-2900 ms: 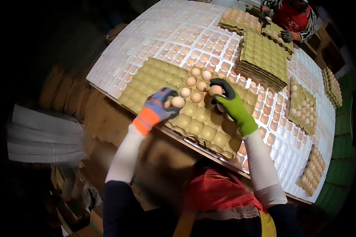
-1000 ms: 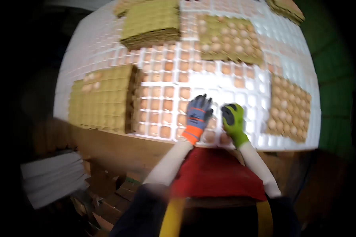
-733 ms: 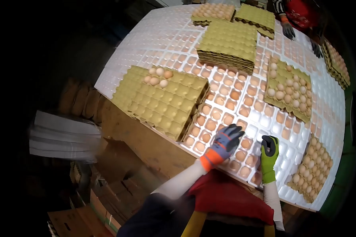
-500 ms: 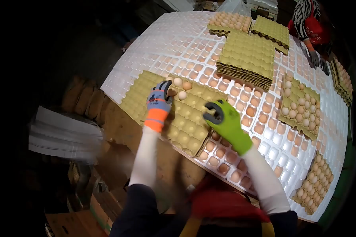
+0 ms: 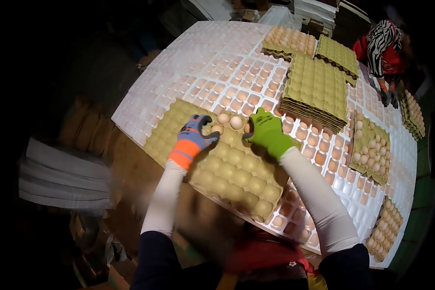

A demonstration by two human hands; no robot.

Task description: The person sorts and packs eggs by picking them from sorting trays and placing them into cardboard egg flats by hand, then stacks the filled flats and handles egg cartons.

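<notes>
My left hand (image 5: 194,137), in a grey and orange glove, curls around an egg (image 5: 217,129) at the upper left of a brown pulp tray (image 5: 237,166). Two pale eggs, one of them at the tray's far edge (image 5: 236,123), sit between my hands. My right hand (image 5: 266,131), in a green glove with dark fingertips, is closed over the tray's far right part, with part of a brown egg showing at its fingertips. Most of the tray's near cups hold no eggs. Another pulp tray (image 5: 166,133) lies to the left, partly beneath.
White plastic trays (image 5: 227,67) with eggs cover the table. A tall stack of pulp trays (image 5: 316,92) stands beyond my right hand. Partly filled pulp trays (image 5: 372,150) lie at right. A co-worker (image 5: 384,53) bends over the far right corner. White sheets (image 5: 63,176) are at left.
Both hands were over the white trays, then moved left to the pulp tray. Since the last earlier frame, my right hand has reached the tray's far edge and closed near an egg.
</notes>
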